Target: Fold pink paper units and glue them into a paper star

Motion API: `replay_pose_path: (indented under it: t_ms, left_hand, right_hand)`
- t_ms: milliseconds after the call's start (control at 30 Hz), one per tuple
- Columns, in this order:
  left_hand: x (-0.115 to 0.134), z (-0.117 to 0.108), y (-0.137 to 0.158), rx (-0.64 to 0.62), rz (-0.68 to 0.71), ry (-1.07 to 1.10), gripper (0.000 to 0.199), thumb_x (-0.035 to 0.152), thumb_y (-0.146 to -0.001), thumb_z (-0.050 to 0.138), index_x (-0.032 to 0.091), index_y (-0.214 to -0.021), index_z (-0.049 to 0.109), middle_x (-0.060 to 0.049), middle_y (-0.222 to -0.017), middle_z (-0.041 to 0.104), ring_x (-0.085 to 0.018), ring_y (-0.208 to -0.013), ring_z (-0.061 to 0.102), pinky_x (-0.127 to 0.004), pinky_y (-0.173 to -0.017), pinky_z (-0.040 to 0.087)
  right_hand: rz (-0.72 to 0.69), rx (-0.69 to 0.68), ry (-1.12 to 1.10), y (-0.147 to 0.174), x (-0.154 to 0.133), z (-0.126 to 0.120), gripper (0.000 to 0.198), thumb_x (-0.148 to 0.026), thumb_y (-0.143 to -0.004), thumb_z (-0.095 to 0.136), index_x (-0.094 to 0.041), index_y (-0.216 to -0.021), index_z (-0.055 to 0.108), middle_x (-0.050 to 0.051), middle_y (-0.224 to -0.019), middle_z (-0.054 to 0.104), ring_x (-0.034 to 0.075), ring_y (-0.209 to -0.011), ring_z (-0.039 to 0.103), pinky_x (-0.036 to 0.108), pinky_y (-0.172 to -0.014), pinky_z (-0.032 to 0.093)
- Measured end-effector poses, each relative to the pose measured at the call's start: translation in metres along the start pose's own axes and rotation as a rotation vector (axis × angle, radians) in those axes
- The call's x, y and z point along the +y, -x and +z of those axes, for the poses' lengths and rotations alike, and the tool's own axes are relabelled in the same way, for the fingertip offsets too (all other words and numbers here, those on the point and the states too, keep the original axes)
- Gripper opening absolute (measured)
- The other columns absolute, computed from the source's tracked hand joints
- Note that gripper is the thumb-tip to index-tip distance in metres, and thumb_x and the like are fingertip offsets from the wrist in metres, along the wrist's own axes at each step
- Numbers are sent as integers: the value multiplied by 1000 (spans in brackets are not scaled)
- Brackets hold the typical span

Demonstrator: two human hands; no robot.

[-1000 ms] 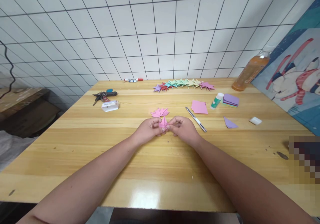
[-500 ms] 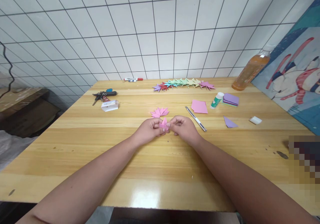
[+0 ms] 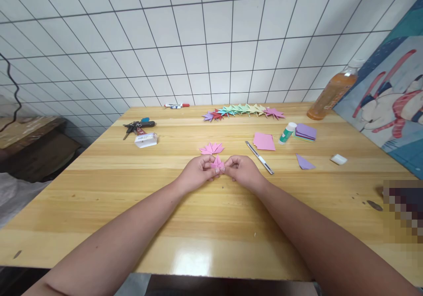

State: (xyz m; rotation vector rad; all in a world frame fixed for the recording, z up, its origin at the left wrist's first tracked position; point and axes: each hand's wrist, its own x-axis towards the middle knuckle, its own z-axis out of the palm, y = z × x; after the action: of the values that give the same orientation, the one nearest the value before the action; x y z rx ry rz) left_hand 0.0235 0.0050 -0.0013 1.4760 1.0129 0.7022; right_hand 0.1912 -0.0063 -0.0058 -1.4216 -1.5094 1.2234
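A small piece of folded pink paper (image 3: 217, 162) is pinched between my two hands near the middle of the table. My left hand (image 3: 197, 172) grips its left side with thumb and fingers. On the right side, my right hand (image 3: 243, 171) holds it between thumb and forefinger; the fingertips cover part of the paper. Just behind my left hand lies a pink pointed paper fan (image 3: 212, 148), made of several folded pieces. To the right of my hands are a utility knife (image 3: 259, 158) and a stack of square pink paper (image 3: 264, 141).
A glue stick (image 3: 287, 133), coloured paper squares (image 3: 306, 132), a purple folded triangle (image 3: 304, 162) and an eraser-like white block (image 3: 339, 159) lie right. A row of paper stars (image 3: 243, 110) and a bottle (image 3: 333, 94) stand behind. Keys (image 3: 137, 126) and a small white box (image 3: 146, 140) lie left.
My right fingertips have shifted slightly down along the pink paper's right side. Both hands keep hold of it; the whole view has moved very slightly.
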Motion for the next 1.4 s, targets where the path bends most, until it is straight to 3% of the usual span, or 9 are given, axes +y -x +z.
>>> replay_pose_path:
  t_ms: [400,700,833,933,1033,1167,1233,1300,1400]
  left_hand:
    - [3,-2,1,74,-99,60,32,39,-64,70,14,-73,54,-5,-70,68,-13,-60,61,-21,-54,44]
    - [0,-3,0,45,92,-75,48,31,-70,65,17,-113,50,5,-53,61,-10,-52,55,-20,-55,40]
    - [3,-2,3,89,142,-164,52,31,-75,60,17,-122,45,5,-53,58,-10,-49,52,-20,-53,39]
    - [5,-8,4,155,284,-352,40,30,-78,56,18,-116,50,-5,-85,64,-15,-74,59,-26,-68,45]
    - [4,-23,-1,255,412,-666,25,21,-81,47,19,-103,60,-9,-103,61,-20,-98,54,-34,-87,42]
    - [-6,-39,-13,196,501,-890,39,4,-77,40,19,-108,60,-8,-130,49,-21,-125,37,-41,-104,29]
    - [-13,-42,-18,120,512,-930,51,0,-73,40,20,-118,54,-6,-134,45,-20,-127,35,-42,-106,27]
    - [-19,-42,-21,74,507,-932,54,0,-73,41,22,-121,53,-5,-130,50,-20,-124,40,-42,-104,31]
    - [-22,-40,-23,129,497,-892,51,3,-72,43,24,-117,56,-4,-121,58,-21,-116,48,-42,-100,36]
  right_hand:
    - [-64,10,41,1,2,1,20,-37,-68,60,-17,-69,59,-3,-54,56,7,-44,43,17,-42,35]
    - [-47,-30,-70,2,2,-1,17,-33,-69,58,-16,-66,60,-2,-57,56,7,-44,42,19,-43,37]
    - [-96,7,30,2,1,-2,20,-35,-74,54,-17,-70,62,-1,-61,59,9,-48,45,21,-48,38]
    - [-197,167,205,-1,3,-12,20,-34,-77,51,-19,-71,62,0,-68,59,13,-59,51,24,-57,39]
    - [-246,281,356,-4,4,-29,27,-35,-83,43,-20,-74,63,1,-73,59,15,-66,53,27,-63,39]
    - [-227,362,498,-5,3,-49,23,-38,-80,47,-21,-75,62,2,-74,57,17,-71,53,28,-65,37]
    - [-190,573,503,-4,3,-57,20,-38,-77,51,-20,-76,60,2,-72,55,17,-68,51,28,-63,37]
    - [-225,892,425,-3,6,-64,18,-35,-79,48,-19,-77,55,3,-73,53,17,-69,50,28,-66,39]
    - [-275,1308,333,-6,17,-80,26,-31,-74,52,-16,-96,50,8,-90,51,20,-81,50,33,-75,40]
